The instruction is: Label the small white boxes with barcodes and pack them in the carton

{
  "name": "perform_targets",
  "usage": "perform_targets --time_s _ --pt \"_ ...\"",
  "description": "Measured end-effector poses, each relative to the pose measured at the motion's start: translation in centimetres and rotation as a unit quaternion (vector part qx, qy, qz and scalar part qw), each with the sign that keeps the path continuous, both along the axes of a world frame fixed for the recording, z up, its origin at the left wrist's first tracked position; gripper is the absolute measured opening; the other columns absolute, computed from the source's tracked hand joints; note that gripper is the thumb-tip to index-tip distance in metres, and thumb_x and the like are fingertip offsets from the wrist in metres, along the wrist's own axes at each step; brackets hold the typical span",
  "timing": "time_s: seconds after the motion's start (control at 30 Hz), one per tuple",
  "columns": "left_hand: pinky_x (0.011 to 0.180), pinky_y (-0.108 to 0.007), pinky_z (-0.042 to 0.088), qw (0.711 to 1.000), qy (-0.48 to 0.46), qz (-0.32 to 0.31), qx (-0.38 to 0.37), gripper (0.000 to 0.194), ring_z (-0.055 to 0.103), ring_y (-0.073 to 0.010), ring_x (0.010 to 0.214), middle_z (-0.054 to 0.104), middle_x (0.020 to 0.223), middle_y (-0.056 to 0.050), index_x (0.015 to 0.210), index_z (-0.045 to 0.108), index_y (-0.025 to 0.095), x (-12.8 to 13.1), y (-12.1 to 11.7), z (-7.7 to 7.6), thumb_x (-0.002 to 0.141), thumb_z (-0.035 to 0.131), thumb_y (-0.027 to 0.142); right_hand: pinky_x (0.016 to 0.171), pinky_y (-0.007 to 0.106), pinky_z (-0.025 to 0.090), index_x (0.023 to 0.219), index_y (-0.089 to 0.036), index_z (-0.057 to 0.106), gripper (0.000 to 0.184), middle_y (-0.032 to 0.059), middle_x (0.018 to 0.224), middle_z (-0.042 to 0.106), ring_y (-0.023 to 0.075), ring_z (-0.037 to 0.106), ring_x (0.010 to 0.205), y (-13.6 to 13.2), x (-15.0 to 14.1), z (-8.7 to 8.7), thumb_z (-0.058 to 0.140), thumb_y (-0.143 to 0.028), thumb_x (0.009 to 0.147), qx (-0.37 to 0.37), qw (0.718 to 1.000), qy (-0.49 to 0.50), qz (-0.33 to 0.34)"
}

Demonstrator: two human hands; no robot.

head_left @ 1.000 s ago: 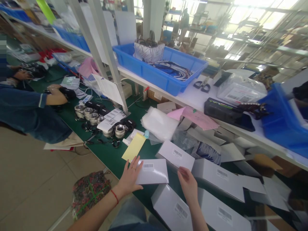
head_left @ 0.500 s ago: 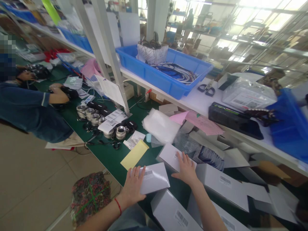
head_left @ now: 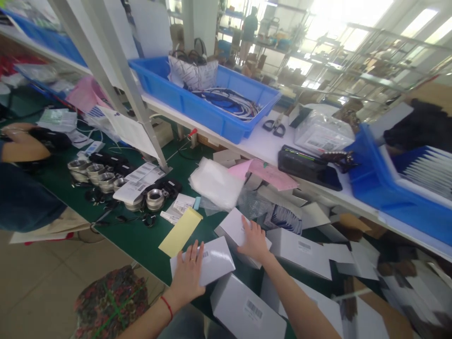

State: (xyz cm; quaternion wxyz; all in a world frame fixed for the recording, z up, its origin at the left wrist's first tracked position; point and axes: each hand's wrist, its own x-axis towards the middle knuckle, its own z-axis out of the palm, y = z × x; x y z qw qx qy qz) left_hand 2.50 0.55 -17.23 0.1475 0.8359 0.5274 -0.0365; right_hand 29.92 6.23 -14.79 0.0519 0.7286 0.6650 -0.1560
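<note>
My left hand (head_left: pixel 188 277) lies over the left end of a closed white box (head_left: pixel 221 259), its fingers spread on the labelled top. My right hand (head_left: pixel 253 240) rests on a second white box (head_left: pixel 231 223), a little farther back, with fingers apart and the thumb toward me. Both boxes sit on the green table (head_left: pixel 141 240). A third white box (head_left: pixel 247 308) with a barcode label stands just in front of them, and another labelled box (head_left: pixel 300 252) is right of my right hand. Beside the left box lies a yellow paper slip (head_left: pixel 181 231).
Silver ring-shaped metal parts (head_left: pixel 154 200) and black cables lie at left, near a co-worker's arm (head_left: pixel 26 146). A folded translucent sheet (head_left: pixel 215 183) lies behind the boxes. Above, a white shelf carries blue bins (head_left: pixel 226 127). A patterned stool (head_left: pixel 109 301) stands below left.
The view has swung to the right, so things appear farther left and more of the right-hand blue bin shows. Both hands stay on the same two boxes.
</note>
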Motion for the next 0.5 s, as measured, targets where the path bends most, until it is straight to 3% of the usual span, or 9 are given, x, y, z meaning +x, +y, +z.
perform_targets --time_s 0.13,0.27,0.33,0.4,0.5 --pt "0.106 -0.061 0.027 1.0 0.007 0.014 -0.014 0.12 0.042 -0.0453 0.129 0.042 0.147 -0.027 0.154 0.018 0.01 0.1 0.4 0.3 0.049 0.072 0.032 0.098 0.05 0.034 0.154 -0.019 0.019 0.113 0.0201 0.136 0.042 0.039 0.043 0.119 -1.0 0.5 3.9 0.075 -0.039 0.058 0.037 0.996 0.014 -0.08" --pt "0.105 -0.061 0.028 1.0 -0.004 0.004 -0.015 0.119 0.042 -0.0448 0.129 0.038 0.15 -0.028 0.153 0.02 0.01 0.4 0.7 0.6 0.05 0.073 0.036 0.098 0.055 0.037 0.154 -0.02 0.017 0.107 0.0205 0.138 0.04 0.0417 0.042 0.123 -3.9 1.9 10.8 0.069 -0.05 0.065 0.141 0.984 0.007 -0.11" --pt "0.105 -0.06 0.029 1.0 -0.011 0.005 -0.015 0.121 0.043 -0.0446 0.128 0.042 0.146 -0.028 0.153 0.019 0.009 0.1 1.0 0.8 0.05 0.075 0.038 0.094 0.059 0.04 0.155 -0.02 0.014 0.114 0.0211 0.138 0.041 0.0444 0.043 0.122 -6.5 2.9 14.0 0.068 -0.06 0.062 0.178 0.972 0.015 -0.15" --pt "0.108 -0.059 0.029 0.999 -0.028 0.006 -0.037 0.123 0.044 -0.0435 0.129 0.044 0.144 -0.027 0.153 0.017 0.009 -0.7 1.3 1.1 0.052 0.078 0.046 0.09 0.061 0.044 0.156 -0.02 0.014 0.12 0.0207 0.134 0.043 0.0459 0.047 0.118 -10.3 4.1 16.2 0.066 -0.069 0.059 0.196 0.956 0.027 -0.218" --pt "0.114 -0.057 0.025 0.995 -0.053 0.019 -0.078 0.122 0.04 -0.041 0.137 0.041 0.149 -0.025 0.153 0.015 0.01 -2.6 1.9 1.6 0.059 0.075 0.059 0.088 0.067 0.044 0.158 -0.023 0.007 0.136 0.0218 0.137 0.041 0.0494 0.045 0.12 -17.8 5.3 16.7 0.064 -0.082 0.048 0.216 0.921 0.014 -0.323"
